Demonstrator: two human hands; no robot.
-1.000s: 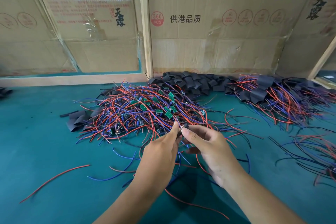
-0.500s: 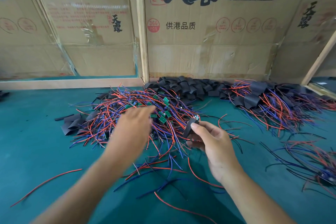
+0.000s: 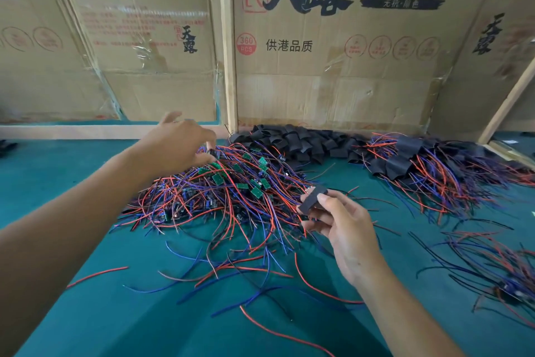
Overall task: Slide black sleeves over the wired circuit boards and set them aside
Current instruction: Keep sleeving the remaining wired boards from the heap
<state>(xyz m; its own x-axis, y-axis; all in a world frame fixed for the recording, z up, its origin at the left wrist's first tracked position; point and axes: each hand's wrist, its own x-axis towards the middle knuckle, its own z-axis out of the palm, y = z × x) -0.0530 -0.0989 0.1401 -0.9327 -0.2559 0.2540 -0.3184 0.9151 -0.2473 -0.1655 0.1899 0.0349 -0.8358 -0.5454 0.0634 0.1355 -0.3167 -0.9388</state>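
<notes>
Teal felt tabletop (image 3: 72,183) backed by flattened cardboard egg cartons (image 3: 333,67) printed with black Chinese characters, taped between pale wooden battens (image 3: 228,67) under soft, even light.

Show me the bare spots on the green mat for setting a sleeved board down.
Bare green mat left of the wire pile, beyond the left hand; another patch near the front edge, beside the right hand. Crowded: centre pile, black sleeves at the cardboard, sleeved boards far right.
</notes>
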